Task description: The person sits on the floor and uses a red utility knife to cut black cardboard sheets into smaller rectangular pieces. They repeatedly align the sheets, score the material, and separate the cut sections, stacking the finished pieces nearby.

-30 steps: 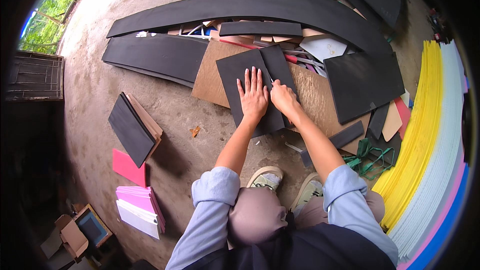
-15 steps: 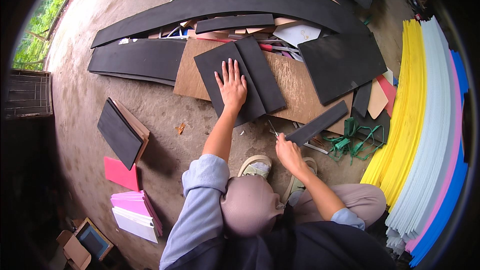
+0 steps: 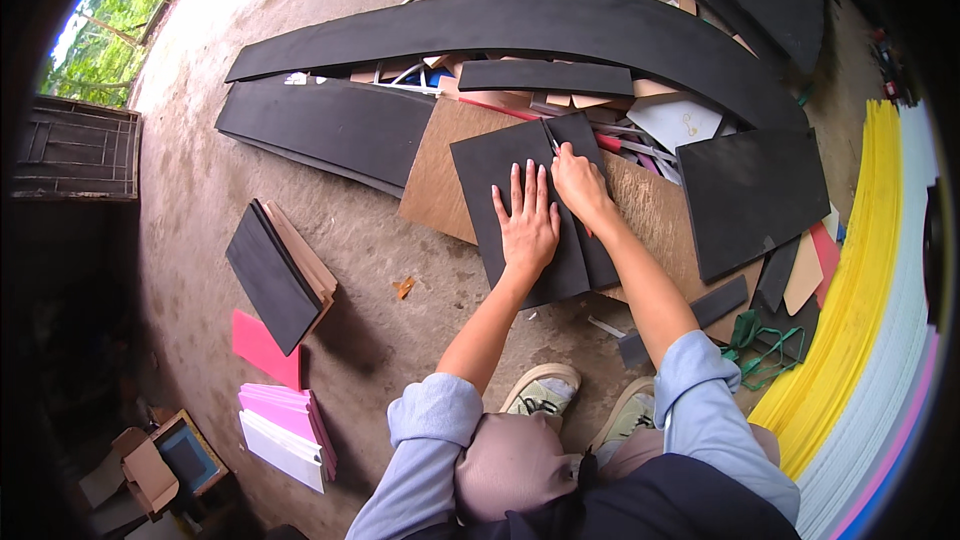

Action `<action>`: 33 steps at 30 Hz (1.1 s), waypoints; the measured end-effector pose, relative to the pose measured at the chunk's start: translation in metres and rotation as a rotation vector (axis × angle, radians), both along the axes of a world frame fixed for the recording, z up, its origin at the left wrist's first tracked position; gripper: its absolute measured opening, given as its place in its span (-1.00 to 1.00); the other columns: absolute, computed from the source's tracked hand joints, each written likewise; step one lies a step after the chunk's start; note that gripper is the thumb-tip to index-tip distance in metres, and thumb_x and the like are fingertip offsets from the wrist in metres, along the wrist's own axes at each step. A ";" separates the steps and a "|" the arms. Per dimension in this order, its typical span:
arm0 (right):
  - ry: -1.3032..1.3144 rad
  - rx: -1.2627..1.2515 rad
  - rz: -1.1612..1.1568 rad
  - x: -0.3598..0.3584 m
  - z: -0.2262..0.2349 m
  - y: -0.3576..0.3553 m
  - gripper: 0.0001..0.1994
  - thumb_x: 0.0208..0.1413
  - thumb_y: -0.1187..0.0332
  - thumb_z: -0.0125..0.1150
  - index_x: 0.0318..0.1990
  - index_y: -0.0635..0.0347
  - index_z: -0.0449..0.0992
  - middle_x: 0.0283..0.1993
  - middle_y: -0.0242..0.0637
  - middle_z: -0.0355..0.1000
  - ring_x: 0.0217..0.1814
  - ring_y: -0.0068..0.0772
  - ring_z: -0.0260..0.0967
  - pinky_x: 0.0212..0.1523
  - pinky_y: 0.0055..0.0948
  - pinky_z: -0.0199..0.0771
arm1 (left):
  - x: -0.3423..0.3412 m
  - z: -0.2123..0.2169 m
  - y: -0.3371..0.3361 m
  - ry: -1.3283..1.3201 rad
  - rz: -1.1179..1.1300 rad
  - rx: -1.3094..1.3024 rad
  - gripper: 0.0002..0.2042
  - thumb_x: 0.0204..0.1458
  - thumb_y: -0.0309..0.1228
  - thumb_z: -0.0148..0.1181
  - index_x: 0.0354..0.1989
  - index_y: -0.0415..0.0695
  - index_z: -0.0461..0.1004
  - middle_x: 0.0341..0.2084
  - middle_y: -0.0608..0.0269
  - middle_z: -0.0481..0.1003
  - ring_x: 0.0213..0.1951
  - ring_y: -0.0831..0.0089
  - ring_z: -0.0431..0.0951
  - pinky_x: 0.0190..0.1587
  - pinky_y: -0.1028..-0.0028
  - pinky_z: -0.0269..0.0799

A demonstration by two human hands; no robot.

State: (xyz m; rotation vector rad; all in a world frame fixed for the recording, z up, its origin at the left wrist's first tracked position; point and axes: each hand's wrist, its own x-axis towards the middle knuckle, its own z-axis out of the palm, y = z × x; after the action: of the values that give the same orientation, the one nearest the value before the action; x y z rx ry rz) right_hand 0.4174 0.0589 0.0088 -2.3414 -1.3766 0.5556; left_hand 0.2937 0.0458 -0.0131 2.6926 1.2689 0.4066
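Observation:
A black foam sheet (image 3: 500, 190) lies on a brown board (image 3: 437, 180) on the concrete floor. My left hand (image 3: 527, 220) presses flat on the sheet, fingers spread. My right hand (image 3: 580, 183) is closed around a small cutter (image 3: 553, 145) whose tip touches the sheet near its far edge. A narrow black strip (image 3: 598, 250) lies along the right side of the sheet, under my right wrist.
Long curved black foam pieces (image 3: 520, 25) arc across the far floor. A black square (image 3: 752, 195) lies right, beside stacked yellow and white sheets (image 3: 860, 320). Black, tan and pink stacks (image 3: 275, 285) sit left, green strapping (image 3: 765, 340) near my feet.
My right hand has come up from near my feet to the far edge of the black sheet, with the cutter. My left hand stays flat on the sheet.

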 end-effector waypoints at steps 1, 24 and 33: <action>0.013 -0.001 0.002 0.000 -0.001 0.002 -0.78 0.11 0.29 -0.16 -0.28 0.31 0.23 -0.47 0.16 0.40 -0.33 0.18 0.38 -0.33 -0.01 0.40 | 0.000 -0.001 0.000 -0.004 -0.001 -0.007 -0.46 0.05 -0.25 -0.20 0.23 -0.13 -0.02 0.25 0.20 -0.07 0.30 0.29 -0.20 0.24 0.05 -0.43; 0.102 -0.333 -0.010 -0.079 0.024 -0.263 -0.81 0.12 0.34 -0.16 -0.26 0.32 0.18 -0.56 0.14 0.38 -0.44 0.18 0.38 -0.43 0.01 0.38 | 0.006 -0.008 -0.004 -0.030 0.006 0.074 -0.50 0.10 -0.26 -0.24 0.23 -0.10 -0.03 0.26 0.26 -0.08 0.30 0.31 -0.19 0.24 0.03 -0.42; 0.017 -0.027 -0.057 -0.023 0.039 -0.128 -0.80 0.14 0.31 -0.15 -0.29 0.31 0.21 -0.61 0.09 0.38 -0.50 0.09 0.40 -0.50 -0.08 0.42 | 0.004 -0.002 -0.005 -0.003 0.018 0.093 -0.47 0.06 -0.22 -0.21 0.23 -0.10 -0.01 0.25 0.28 -0.04 0.29 0.33 -0.14 0.24 0.04 -0.39</action>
State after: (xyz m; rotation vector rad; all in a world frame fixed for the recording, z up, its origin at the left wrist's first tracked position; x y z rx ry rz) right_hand 0.3942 -0.0688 0.0480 -2.3833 -1.2981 0.5792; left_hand 0.2981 0.0406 -0.0152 2.7564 1.3061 0.4836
